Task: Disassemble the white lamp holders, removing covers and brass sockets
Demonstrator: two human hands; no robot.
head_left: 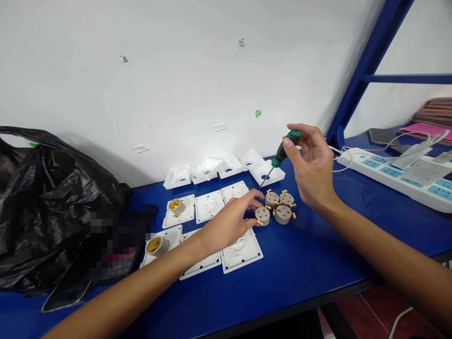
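Observation:
My right hand [312, 167] is closed around the green and black handle of a screwdriver [280, 155]. Its thin shaft slants down to the left, with the tip just above my left index finger. The thumb and fingers of my left hand [229, 219] close around a round, beige ceramic lamp socket [262, 214] with brass terminals on top. Beside it, more lamp sockets [283, 213] of the same kind stand grouped on the blue table [303, 263]. White square base plates [243, 254] lie left of them, partly hidden under my left arm.
Two plates at the left carry sockets with brass threads [154, 245]. White square covers [229, 167] lean along the wall. A black plastic bag [63, 207] and a phone [68, 292] occupy the left side. At the right are a power strip [399, 176] with cables and a blue frame post [363, 80].

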